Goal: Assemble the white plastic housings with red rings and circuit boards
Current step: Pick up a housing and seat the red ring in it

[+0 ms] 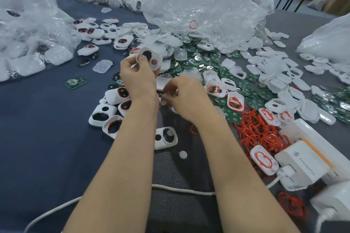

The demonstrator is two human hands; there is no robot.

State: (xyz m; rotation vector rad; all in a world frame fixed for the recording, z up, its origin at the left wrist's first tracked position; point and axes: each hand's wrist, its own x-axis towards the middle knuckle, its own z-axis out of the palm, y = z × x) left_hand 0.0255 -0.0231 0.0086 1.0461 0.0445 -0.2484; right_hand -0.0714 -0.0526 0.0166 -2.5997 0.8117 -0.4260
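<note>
White cable (pixel 180 190) lay across dark counter (pixel 47 138), left hand (pixel 138 79) fingers gripped a white housing (pixel 149 58) raised above the green circuit boards (pixel 230 114), right hand (pixel 186 98) blurred, fingers curled, hold not discernible, red rings (pixel 255 132) heaped to its right

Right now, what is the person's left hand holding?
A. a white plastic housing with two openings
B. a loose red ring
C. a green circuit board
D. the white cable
A: the left hand pinches a white housing by its edge, lifted above the parts on the table, and two openings show in it.
</note>
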